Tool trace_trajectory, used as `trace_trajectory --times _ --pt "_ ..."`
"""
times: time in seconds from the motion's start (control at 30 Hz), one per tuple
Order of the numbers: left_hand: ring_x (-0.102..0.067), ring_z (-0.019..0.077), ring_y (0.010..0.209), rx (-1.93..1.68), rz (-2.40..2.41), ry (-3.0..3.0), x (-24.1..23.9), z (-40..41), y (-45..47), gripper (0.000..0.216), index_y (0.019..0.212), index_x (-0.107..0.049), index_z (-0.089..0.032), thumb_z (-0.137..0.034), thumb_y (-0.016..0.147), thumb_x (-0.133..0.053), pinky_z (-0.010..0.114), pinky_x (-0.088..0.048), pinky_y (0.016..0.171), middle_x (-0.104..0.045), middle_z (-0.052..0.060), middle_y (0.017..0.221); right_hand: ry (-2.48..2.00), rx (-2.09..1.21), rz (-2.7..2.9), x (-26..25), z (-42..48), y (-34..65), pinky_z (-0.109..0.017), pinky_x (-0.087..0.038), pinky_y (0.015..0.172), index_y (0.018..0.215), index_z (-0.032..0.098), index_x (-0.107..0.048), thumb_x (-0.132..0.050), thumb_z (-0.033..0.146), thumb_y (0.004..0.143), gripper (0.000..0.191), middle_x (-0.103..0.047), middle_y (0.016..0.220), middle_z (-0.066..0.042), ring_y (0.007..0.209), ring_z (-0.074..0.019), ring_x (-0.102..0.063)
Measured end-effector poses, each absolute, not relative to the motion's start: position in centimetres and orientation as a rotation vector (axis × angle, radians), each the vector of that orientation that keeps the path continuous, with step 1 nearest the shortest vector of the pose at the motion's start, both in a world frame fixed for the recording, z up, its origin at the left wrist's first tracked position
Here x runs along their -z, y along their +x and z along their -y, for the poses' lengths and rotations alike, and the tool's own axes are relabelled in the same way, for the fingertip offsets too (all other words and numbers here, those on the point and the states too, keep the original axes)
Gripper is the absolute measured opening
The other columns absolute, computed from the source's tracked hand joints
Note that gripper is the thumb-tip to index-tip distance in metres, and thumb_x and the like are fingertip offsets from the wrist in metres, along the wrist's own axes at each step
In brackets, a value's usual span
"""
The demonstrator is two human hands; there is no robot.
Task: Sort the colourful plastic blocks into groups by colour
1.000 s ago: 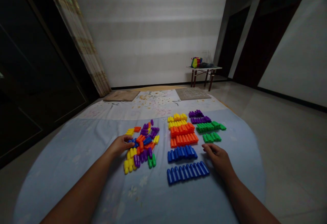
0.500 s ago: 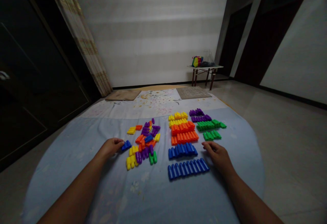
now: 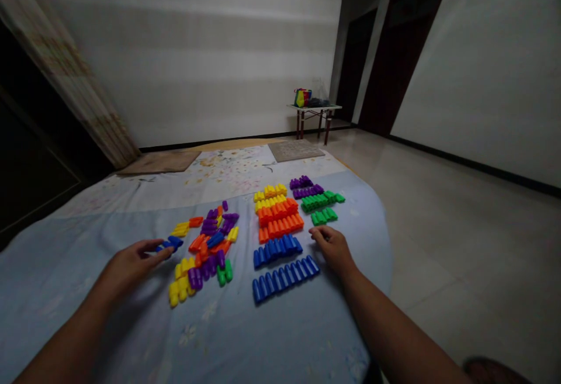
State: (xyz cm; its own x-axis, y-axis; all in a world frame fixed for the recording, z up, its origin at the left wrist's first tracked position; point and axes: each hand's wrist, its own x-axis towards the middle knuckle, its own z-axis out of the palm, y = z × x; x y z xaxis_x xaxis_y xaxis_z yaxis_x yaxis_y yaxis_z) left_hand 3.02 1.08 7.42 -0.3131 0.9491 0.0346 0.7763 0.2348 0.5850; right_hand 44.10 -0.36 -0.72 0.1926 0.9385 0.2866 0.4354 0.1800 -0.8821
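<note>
My left hand (image 3: 134, 264) is at the left of a mixed pile, thumb and fingers closed about a small cluster of blue plastic bullet-shaped pieces (image 3: 170, 244). The mixed pile beside it holds purple pieces (image 3: 209, 267), yellow pieces (image 3: 180, 289), orange pieces (image 3: 201, 249) and a pair of green pieces (image 3: 224, 273). My right hand (image 3: 333, 249) rests on the cloth with its fingers curled together, and no piece shows in them. It lies right of the rows of blue pieces (image 3: 286, 279) and just below a row of green pieces (image 3: 324, 216).
Orange rows (image 3: 281, 227), yellow rows (image 3: 270, 200) and purple rows (image 3: 307, 190) lie farther back on the blue tablecloth (image 3: 228, 337). Two flat boards, one brown (image 3: 160, 163) and one grey (image 3: 295, 151), sit at the far edge. A small side table (image 3: 313, 107) stands by the wall.
The view has turned to the right, so everything sits farther left. My left hand has lifted the blue cluster slightly, its thumb now showing apart from the fingers. My right hand stays beside the rows.
</note>
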Motion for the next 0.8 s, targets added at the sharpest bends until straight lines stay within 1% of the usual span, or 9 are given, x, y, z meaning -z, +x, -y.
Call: trace_trajectory --times 0.07,0.1,0.13,0.2,0.3,0.43,0.67,0.8 --pt "-0.059 0.0264 0.078 -0.685 -2.148 1.761 -8.6 -0.4 6.0 0.055 0.095 -0.060 -0.023 -0.064 0.059 -0.054 0.039 -0.047 0.071 -0.064 0.005 0.081 -1.417 -0.599 1.415 0.7 0.4 44.1 -0.025 -0.042 0.060 0.073 0.016 -0.066 -0.047 0.040 0.078 0.031 -0.064 0.068 -0.004 0.065 -0.0167 -0.057" --pt "-0.059 0.0250 0.079 -0.661 -2.070 1.840 -9.1 0.1 7.8 0.057 0.101 -0.058 -0.022 -0.063 0.061 -0.054 0.037 -0.048 0.071 -0.063 0.005 0.087 -1.412 -0.593 1.416 0.6 0.4 44.0 -0.025 -0.042 0.060 0.073 0.016 -0.066 -0.047 0.040 0.078 0.031 -0.064 0.068 -0.004 0.065 -0.0166 -0.057" --pt "-0.058 0.0239 0.082 -0.637 -1.978 1.925 -9.4 0.7 9.8 0.058 0.105 -0.056 -0.023 -0.061 0.062 -0.055 0.035 -0.047 0.072 -0.063 0.005 0.094 -1.409 -0.587 1.413 0.6 0.4 44.0 -0.025 -0.042 0.059 0.073 0.016 -0.066 -0.047 0.040 0.078 0.031 -0.064 0.067 -0.004 0.064 -0.0165 -0.057" --pt "-0.057 0.0227 0.088 -0.612 -1.796 2.095 -9.4 1.9 13.8 0.057 0.108 -0.054 -0.023 -0.058 0.063 -0.057 0.034 -0.046 0.075 -0.061 0.005 0.103 -1.411 -0.581 1.404 0.5 0.4 44.0 -0.025 -0.042 0.058 0.073 0.016 -0.066 -0.047 0.040 0.078 0.031 -0.064 0.066 -0.004 0.064 -0.0164 -0.056" --pt "-0.057 0.0203 0.088 -0.533 -1.549 2.244 -8.3 3.6 18.9 0.047 0.108 -0.054 -0.023 -0.051 0.069 -0.055 0.033 -0.045 0.078 -0.062 0.004 0.099 -1.411 -0.581 1.394 0.4 0.4 43.9 -0.025 -0.042 0.058 0.073 0.016 -0.066 -0.047 0.039 0.078 0.030 -0.064 0.067 -0.004 0.064 -0.0165 -0.056" --pt "-0.056 0.0211 0.091 -0.509 -1.399 2.373 -6.3 4.9 23.1 0.039 0.105 -0.054 -0.024 -0.044 0.071 -0.056 0.035 -0.042 0.082 -0.062 0.004 0.100 -1.397 -0.592 1.390 0.4 0.5 43.9 -0.025 -0.043 0.059 0.074 0.016 -0.067 -0.047 0.039 0.078 0.031 -0.065 0.067 -0.004 0.064 -0.0167 -0.057" --pt "-0.055 0.0239 0.092 -0.464 -1.378 2.465 -5.7 4.8 26.3 0.033 0.102 -0.055 -0.022 -0.042 0.075 -0.052 0.039 -0.039 0.081 -0.063 0.006 0.099 -1.401 -0.577 1.396 0.4 0.5 43.9 -0.025 -0.042 0.058 0.072 0.016 -0.066 -0.047 0.041 0.078 0.032 -0.064 0.066 -0.004 0.062 -0.0164 -0.057" --pt "-0.056 0.0244 0.089 -0.363 -1.363 2.506 -5.3 4.7 27.1 0.027 0.094 -0.057 -0.020 -0.039 0.077 -0.050 0.038 -0.040 0.079 -0.063 0.008 0.094 -1.407 -0.585 1.408 0.4 0.5 43.9 -0.025 -0.042 0.060 0.075 0.016 -0.067 -0.047 0.039 0.078 0.030 -0.065 0.068 -0.004 0.065 -0.0171 -0.057"
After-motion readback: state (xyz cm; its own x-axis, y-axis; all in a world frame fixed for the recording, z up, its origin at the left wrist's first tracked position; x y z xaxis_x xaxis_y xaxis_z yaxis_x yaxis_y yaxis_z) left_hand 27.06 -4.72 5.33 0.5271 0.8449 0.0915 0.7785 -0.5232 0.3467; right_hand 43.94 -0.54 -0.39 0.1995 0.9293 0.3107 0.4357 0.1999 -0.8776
